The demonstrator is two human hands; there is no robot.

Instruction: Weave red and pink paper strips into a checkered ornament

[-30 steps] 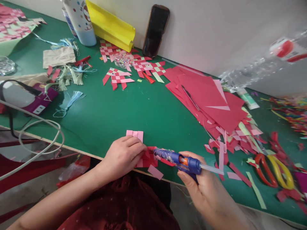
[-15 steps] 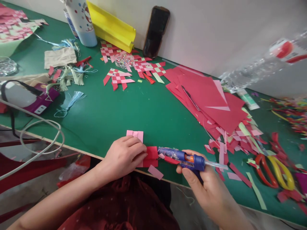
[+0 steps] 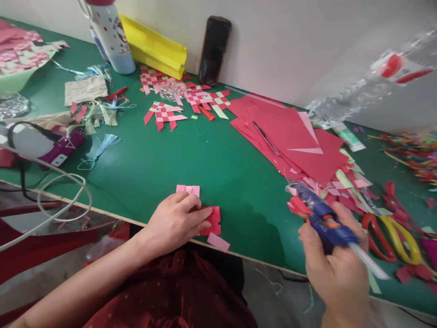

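Currently we are pressing the left hand (image 3: 175,222) flat on the woven piece (image 3: 213,217) at the table (image 3: 218,168) edge, right hand (image 3: 337,271) gripping the glue gun (image 3: 322,217) aside, one pink strip (image 3: 218,242) lying loose.

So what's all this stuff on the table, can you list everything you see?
table: one, green, underneath everything
woven paper piece: one, red and pink, under left hand
glue gun: one, blue and orange, in right hand
paper sheets: a stack, red, right of centre
woven pieces: several, red and pink, far side
phone: one, dark, leaning on wall
folded paper: one, yellow, by wall
bottle: one, white with dots, far left
scissors: one pair, red and yellow handles, right
paper scraps: many, red, pink, green, right
tassels: several, pale blue and green, left
left hand: one, flat on the woven paper piece
right hand: one, grip around the glue gun
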